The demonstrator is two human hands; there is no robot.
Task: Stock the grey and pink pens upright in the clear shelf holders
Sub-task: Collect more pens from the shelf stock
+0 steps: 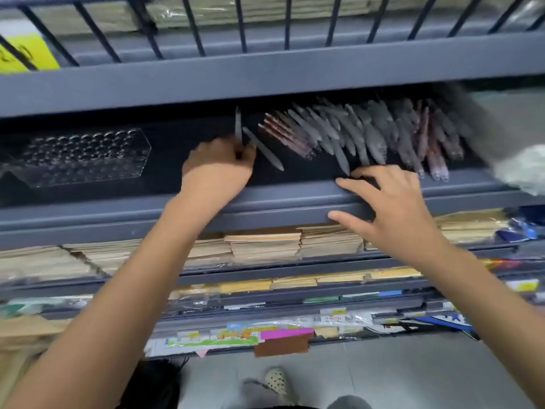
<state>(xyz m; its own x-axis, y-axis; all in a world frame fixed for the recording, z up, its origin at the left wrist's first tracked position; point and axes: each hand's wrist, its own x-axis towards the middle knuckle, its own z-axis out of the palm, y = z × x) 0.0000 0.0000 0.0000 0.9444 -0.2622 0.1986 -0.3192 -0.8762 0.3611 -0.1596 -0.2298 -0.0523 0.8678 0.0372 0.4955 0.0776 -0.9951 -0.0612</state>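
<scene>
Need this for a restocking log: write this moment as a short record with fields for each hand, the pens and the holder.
left hand: grips a grey pen pointing up; a second grey pen slants beside it, whether held is unclear
right hand: open, fingers spread over the shelf front edge
pen pile: grey and pink pens, leaning together on the shelf's right part
clear holder: on the same shelf, left of the hands; no pen stands in it

Left grip [218, 165] curled, pinching; right grip [392, 202] flat, fingers spread.
</scene>
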